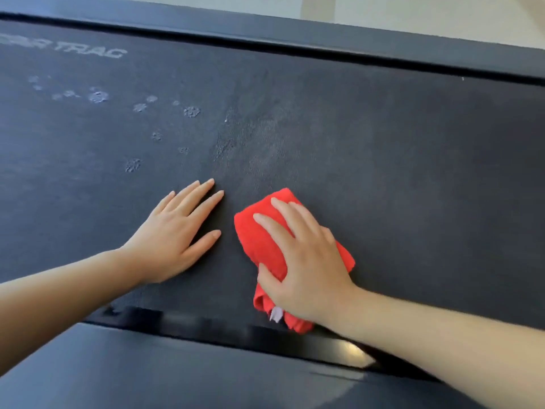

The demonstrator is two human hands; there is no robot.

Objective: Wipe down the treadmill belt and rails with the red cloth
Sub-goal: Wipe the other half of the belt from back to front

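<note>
- Red cloth point(253, 240): bunched, lying on the treadmill belt point(413, 172) close to the near rail point(147, 364).
- Right hand point(303, 261): presses on the cloth, fingers nearly straight, thumb against its left edge.
- Left hand point(174, 234): flat on the belt, fingers spread, just beside the cloth.
- Pale spots point(141, 107): scattered on the belt, far left.
- Far rail point(295, 28): dark, with pale floor point(413, 13) behind it.

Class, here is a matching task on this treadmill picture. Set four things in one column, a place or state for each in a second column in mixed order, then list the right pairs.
Column one:
1. left hand
2. right hand
3. red cloth
4. pale spots

Column two:
A. scattered on the belt, towards the far left
B. lying flat on the bare belt
C. folded up under a hand
D. pressing down on the red cloth

Pairs: 1-B, 2-D, 3-C, 4-A.
</note>
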